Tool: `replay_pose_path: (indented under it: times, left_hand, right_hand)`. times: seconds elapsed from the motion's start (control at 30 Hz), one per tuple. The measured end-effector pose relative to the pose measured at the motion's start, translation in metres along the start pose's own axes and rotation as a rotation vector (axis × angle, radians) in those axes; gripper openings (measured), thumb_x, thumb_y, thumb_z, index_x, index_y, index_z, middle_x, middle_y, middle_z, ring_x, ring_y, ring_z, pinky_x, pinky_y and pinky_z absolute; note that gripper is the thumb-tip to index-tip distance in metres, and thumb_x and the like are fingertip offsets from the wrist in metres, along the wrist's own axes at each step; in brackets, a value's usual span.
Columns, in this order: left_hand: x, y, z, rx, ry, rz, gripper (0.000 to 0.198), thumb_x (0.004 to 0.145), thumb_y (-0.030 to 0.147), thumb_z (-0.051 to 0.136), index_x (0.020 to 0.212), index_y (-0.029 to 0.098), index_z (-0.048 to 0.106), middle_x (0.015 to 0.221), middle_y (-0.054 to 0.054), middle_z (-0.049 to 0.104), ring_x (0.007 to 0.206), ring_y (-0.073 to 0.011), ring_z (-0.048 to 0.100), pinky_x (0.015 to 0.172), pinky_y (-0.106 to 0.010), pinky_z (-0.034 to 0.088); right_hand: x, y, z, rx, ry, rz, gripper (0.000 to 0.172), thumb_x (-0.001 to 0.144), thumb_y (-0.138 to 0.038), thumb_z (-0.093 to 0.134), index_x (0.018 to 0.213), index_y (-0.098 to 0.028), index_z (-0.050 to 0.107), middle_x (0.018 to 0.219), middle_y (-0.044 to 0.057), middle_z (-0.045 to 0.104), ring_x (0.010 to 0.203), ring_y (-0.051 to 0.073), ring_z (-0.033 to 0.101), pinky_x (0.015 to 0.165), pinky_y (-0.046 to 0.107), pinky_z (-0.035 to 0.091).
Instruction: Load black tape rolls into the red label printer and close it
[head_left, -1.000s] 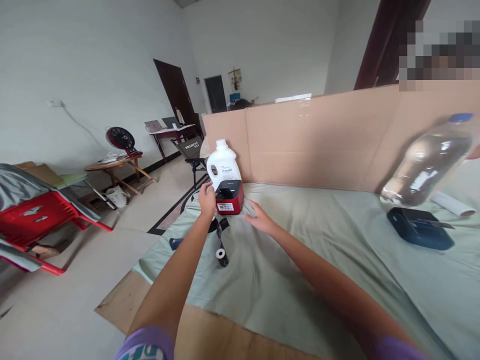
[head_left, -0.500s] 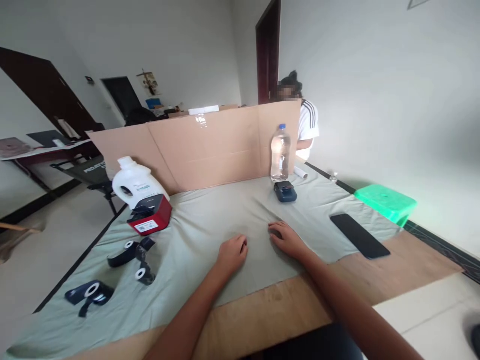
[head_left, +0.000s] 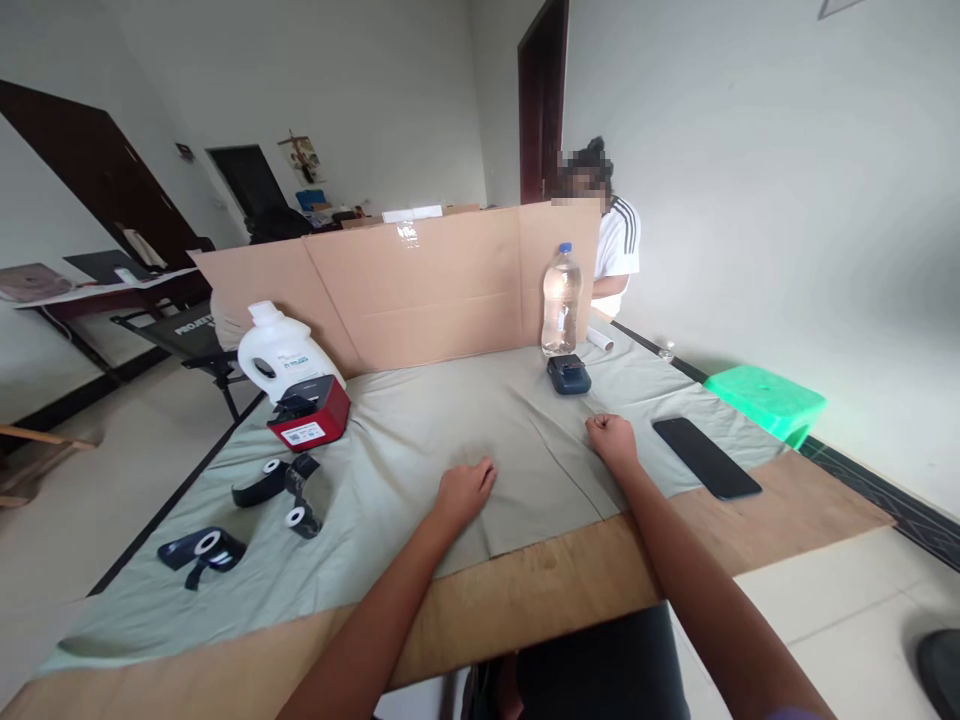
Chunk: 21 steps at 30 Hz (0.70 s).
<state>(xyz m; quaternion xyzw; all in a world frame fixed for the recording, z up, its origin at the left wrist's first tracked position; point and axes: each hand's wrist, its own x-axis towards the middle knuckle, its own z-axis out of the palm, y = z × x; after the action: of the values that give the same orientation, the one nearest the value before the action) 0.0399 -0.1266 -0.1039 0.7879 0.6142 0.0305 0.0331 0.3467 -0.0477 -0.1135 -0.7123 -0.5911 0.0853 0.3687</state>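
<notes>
Head camera: nearest is the bare wooden edge (head_left: 555, 565) of the table, then the left hand (head_left: 465, 492), which rests on the greenish cloth (head_left: 427, 425) with its fingers loosely drawn together. The right hand (head_left: 611, 440) lies on that cloth in a loose fist, between one compact dark device (head_left: 568, 375) and one black phone-like slab (head_left: 706, 457), apart from both. Half a second ago it lay closer to the left hand; it has since shifted rightward, its fingers more tucked in, while the left has barely moved. A second ago both hands were beside the red box (head_left: 313, 415); now they are well apart from it. Three dark rolls (head_left: 298, 520) with white cores lie leftward on the cloth. The single box bears a white label with a code, its print too small to read, and stands before one white jug (head_left: 289, 360) with small bluish lettering. Beyond the device stand one blue-capped clear bottle (head_left: 561, 310) and, beside it, one white tube (head_left: 600, 339). Behind runs a cardboard screen (head_left: 420, 290). Farther off, a chair (head_left: 176, 340) shows "PROJE", and a co-worker's white sleeve (head_left: 621, 240) carries dark stripes.
</notes>
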Motion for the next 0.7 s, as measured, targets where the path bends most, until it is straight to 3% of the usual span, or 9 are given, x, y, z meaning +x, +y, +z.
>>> replay_pose_path:
  times: [0.1, 0.27, 0.37, 0.5, 0.6, 0.7]
  left_hand:
    - [-0.001, -0.001, -0.001, 0.01, -0.006, 0.026, 0.041, 0.105, 0.044, 0.031, 0.107, 0.024, 0.066, 0.09, -0.007, 0.076, 0.084, -0.0234, 0.071, 0.07, -0.03, 0.042]
    - [-0.003, -0.004, 0.002, -0.015, 0.011, 0.055, 0.044, 0.104, 0.048, 0.033, 0.096, 0.024, 0.069, 0.088, -0.006, 0.076, 0.082, -0.023, 0.07, 0.066, -0.029, 0.039]
    - [-0.003, -0.005, 0.004, -0.051, 0.019, 0.057, 0.044, 0.102, 0.049, 0.037, 0.089, 0.024, 0.071, 0.085, -0.006, 0.075, 0.08, -0.0226, 0.069, 0.065, -0.029, 0.037]
    - [-0.004, -0.006, 0.005, -0.113, 0.045, 0.063, 0.043, 0.101, 0.047, 0.04, 0.085, 0.023, 0.071, 0.081, -0.006, 0.074, 0.077, -0.0228, 0.068, 0.064, -0.029, 0.037]
    - [-0.005, -0.008, 0.005, -0.165, 0.067, 0.069, 0.041, 0.1, 0.047, 0.042, 0.083, 0.023, 0.071, 0.079, -0.006, 0.073, 0.075, -0.0224, 0.066, 0.064, -0.028, 0.037]
    - [-0.005, -0.009, 0.006, -0.199, 0.07, 0.069, 0.039, 0.099, 0.047, 0.044, 0.083, 0.023, 0.071, 0.079, -0.005, 0.073, 0.074, -0.022, 0.066, 0.064, -0.028, 0.038]
  right_hand:
    - [0.001, 0.002, -0.003, -0.162, 0.011, 0.051, 0.031, 0.082, -0.024, 0.05, 0.052, -0.021, 0.046, 0.054, 0.002, 0.053, 0.054, 0.014, 0.04, 0.057, 0.029, 0.025]
    - [-0.005, -0.004, 0.002, -0.349, 0.026, -0.201, 0.03, 0.089, -0.026, 0.048, 0.061, -0.019, 0.055, 0.072, 0.008, 0.066, 0.08, 0.021, 0.057, 0.07, 0.032, 0.029]
    - [-0.007, -0.007, 0.009, -0.387, -0.075, -0.241, 0.026, 0.09, -0.031, 0.049, 0.07, -0.019, 0.06, 0.084, 0.008, 0.068, 0.09, 0.023, 0.058, 0.074, 0.032, 0.032]
    - [0.01, -0.017, 0.015, -0.395, -0.242, -0.049, 0.032, 0.089, -0.048, 0.054, 0.093, -0.018, 0.063, 0.098, 0.013, 0.069, 0.098, 0.029, 0.06, 0.079, 0.035, 0.039]
    - [0.043, -0.031, 0.02, -0.362, -0.139, 0.119, 0.066, 0.08, -0.062, 0.064, 0.12, -0.011, 0.054, 0.123, 0.023, 0.061, 0.115, 0.036, 0.057, 0.088, 0.041, 0.043]
    - [0.083, -0.044, 0.03, -0.315, -0.038, 0.203, 0.081, 0.073, -0.064, 0.071, 0.128, -0.009, 0.049, 0.136, 0.028, 0.052, 0.131, 0.042, 0.046, 0.101, 0.049, 0.04]
